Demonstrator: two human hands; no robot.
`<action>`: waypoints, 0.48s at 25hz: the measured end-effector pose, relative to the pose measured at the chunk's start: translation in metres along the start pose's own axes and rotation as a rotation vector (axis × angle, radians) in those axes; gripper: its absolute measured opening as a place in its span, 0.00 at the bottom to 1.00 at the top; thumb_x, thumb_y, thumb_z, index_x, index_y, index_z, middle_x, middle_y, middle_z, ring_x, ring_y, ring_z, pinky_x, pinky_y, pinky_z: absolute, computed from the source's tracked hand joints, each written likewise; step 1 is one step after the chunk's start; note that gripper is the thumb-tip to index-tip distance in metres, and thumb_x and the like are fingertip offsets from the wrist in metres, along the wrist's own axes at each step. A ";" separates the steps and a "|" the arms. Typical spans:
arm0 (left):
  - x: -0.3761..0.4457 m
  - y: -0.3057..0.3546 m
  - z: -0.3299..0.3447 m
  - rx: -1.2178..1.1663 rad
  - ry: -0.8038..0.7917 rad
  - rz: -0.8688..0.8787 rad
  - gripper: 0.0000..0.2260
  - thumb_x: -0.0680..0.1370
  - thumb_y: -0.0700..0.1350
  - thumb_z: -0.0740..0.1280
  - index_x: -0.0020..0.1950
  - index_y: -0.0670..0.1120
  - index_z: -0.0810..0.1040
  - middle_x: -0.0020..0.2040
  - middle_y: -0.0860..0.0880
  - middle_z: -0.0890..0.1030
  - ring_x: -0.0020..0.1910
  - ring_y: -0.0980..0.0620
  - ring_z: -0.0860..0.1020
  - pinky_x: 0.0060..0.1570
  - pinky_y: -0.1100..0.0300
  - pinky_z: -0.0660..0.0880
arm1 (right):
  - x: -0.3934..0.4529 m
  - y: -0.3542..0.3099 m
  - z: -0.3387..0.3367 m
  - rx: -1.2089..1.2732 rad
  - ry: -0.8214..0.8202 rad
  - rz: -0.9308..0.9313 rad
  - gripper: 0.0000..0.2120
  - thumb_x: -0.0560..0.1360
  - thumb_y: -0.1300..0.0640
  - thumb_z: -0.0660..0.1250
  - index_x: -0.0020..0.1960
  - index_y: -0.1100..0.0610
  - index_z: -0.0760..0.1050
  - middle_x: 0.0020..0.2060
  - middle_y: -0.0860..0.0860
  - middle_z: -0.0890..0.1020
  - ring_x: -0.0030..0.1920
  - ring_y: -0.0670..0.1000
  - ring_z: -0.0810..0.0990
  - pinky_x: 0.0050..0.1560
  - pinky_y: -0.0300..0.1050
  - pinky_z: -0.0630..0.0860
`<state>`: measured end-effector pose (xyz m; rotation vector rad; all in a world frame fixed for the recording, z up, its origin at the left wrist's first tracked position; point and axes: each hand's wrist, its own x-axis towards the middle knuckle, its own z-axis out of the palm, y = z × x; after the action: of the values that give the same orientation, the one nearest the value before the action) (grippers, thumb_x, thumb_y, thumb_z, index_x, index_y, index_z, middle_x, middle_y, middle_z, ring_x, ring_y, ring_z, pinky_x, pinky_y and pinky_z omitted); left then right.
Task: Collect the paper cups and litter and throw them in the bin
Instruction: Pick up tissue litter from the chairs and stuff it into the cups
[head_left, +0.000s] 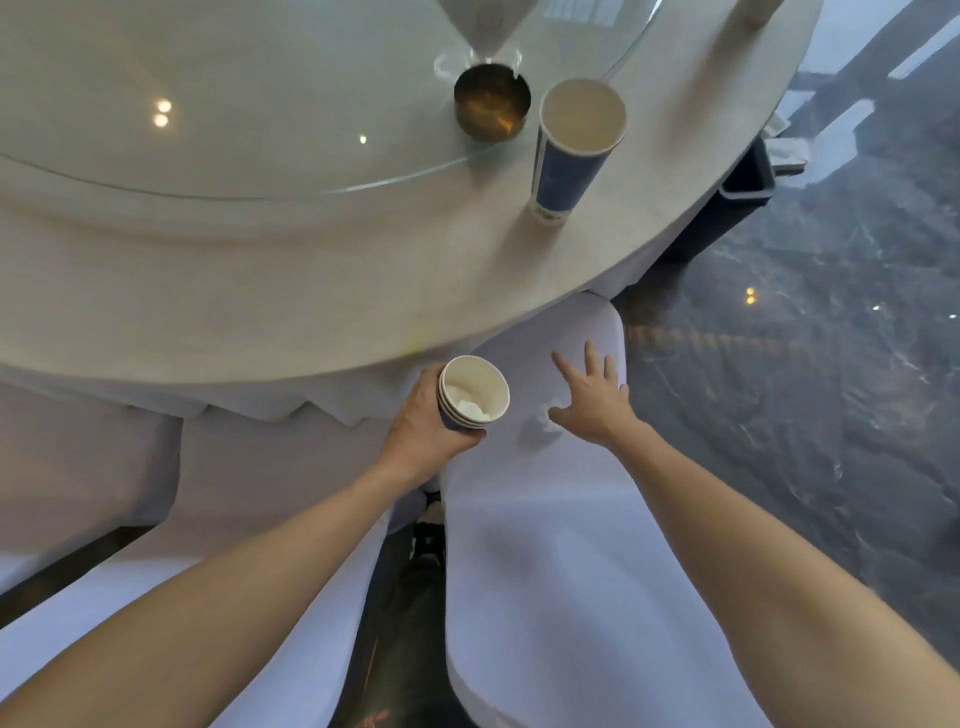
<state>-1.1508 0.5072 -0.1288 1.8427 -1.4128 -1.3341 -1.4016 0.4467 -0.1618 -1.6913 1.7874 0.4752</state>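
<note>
My left hand (423, 423) grips a stack of blue paper cups (474, 393) just below the table edge; white crumpled litter lies inside the top cup. My right hand (592, 395) is spread open over a white-covered chair seat (545, 519), its thumb beside a small white scrap of litter (546, 422) on the seat. A single tall blue paper cup (574, 148) stands upright and empty on the round table (260, 291), near its right edge.
A dark metal bowl (492, 107) sits on the glass turntable (208, 104) beside the tall cup. A second white-covered chair (234, 467) stands to the left. Dark marble floor (805, 415) lies to the right, with a dark bin-like container (745, 189) by the table edge.
</note>
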 end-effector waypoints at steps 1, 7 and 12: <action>0.009 -0.009 0.009 -0.006 -0.001 -0.007 0.37 0.61 0.53 0.80 0.67 0.55 0.70 0.62 0.54 0.80 0.61 0.51 0.78 0.58 0.53 0.77 | 0.016 0.005 0.015 -0.010 -0.013 -0.002 0.41 0.79 0.48 0.68 0.82 0.40 0.47 0.83 0.54 0.38 0.82 0.66 0.40 0.76 0.74 0.53; 0.053 -0.067 0.068 0.021 0.035 -0.008 0.38 0.63 0.49 0.83 0.70 0.50 0.71 0.65 0.50 0.79 0.66 0.46 0.77 0.63 0.46 0.76 | 0.090 0.033 0.112 -0.066 -0.077 -0.049 0.39 0.79 0.55 0.66 0.83 0.41 0.48 0.83 0.55 0.39 0.81 0.67 0.41 0.75 0.72 0.56; 0.066 -0.108 0.105 -0.030 0.040 -0.020 0.35 0.64 0.43 0.84 0.65 0.53 0.71 0.57 0.66 0.73 0.59 0.58 0.75 0.52 0.79 0.69 | 0.116 0.053 0.171 -0.083 -0.093 -0.067 0.38 0.77 0.64 0.64 0.82 0.46 0.53 0.82 0.59 0.47 0.79 0.69 0.52 0.67 0.65 0.71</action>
<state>-1.1936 0.5067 -0.2877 1.8583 -1.3502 -1.3142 -1.4189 0.4750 -0.3722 -1.7500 1.6597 0.5961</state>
